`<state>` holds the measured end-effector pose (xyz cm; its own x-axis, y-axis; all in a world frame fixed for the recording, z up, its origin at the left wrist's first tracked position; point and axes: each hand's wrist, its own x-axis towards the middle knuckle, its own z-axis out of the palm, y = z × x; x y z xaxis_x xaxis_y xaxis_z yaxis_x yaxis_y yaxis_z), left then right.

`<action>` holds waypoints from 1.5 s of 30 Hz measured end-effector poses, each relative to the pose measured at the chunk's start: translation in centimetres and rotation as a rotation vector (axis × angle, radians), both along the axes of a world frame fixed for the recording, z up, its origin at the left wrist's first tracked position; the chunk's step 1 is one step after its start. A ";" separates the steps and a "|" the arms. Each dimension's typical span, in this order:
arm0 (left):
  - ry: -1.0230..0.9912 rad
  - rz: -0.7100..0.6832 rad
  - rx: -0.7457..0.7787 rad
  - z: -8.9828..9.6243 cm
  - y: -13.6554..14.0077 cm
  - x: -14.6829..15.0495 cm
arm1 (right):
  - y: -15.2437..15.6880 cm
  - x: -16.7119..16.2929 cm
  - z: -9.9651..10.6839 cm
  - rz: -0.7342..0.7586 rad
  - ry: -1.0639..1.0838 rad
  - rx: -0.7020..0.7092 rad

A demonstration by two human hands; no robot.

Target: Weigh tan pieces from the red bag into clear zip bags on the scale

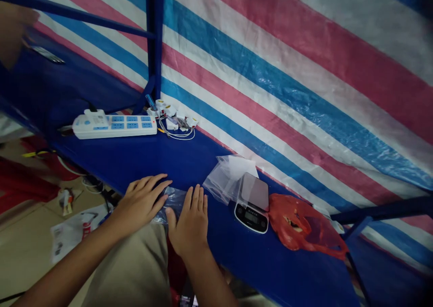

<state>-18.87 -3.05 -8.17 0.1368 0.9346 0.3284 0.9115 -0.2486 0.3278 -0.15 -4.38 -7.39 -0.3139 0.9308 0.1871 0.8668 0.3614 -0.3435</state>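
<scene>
A clear plastic bag lies at the front edge of the blue table, between my two hands. My left hand rests on its left side with the fingers stretched out. On the bag's right side lies my right hand, flat, fingers pointing away from me and thumb apart. Whether anything is inside the bag I cannot tell. Just right of my right hand are several clear plastic sheets or bags, partly over a kitchen scale with a dark display.
A red plastic bag sits right of the scale. Behind my left hand are a white power strip and a tangle of chargers and cables. A striped tarp walls the back; a blue post stands left. Another person's blurred hand shows upper left.
</scene>
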 end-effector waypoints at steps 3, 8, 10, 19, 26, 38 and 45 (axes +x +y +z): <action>-0.018 -0.001 -0.001 0.0 0.1 -0.1 | -1.0 1.5 1.4 0.031 -0.030 0.015; -0.036 -0.042 -0.005 0.0 0.7 -0.8 | -2.0 1.4 3.5 0.195 -0.014 0.063; -0.051 -0.037 -0.011 0.1 1.1 -1.2 | -2.0 1.7 3.0 0.211 -0.016 0.063; -0.043 -0.047 -0.062 0.4 3.3 -2.3 | -3.4 6.0 0.8 0.150 -0.081 0.071; -0.031 -0.080 -0.083 0.4 4.4 -2.9 | -4.7 6.8 0.7 0.192 -0.127 0.039; -0.043 -0.118 -0.087 0.0 7.2 -4.0 | -4.8 5.1 0.4 0.233 -0.122 0.135; -0.180 -0.091 -0.111 1.7 8.2 -4.3 | -4.8 5.5 -0.3 0.213 -0.124 0.161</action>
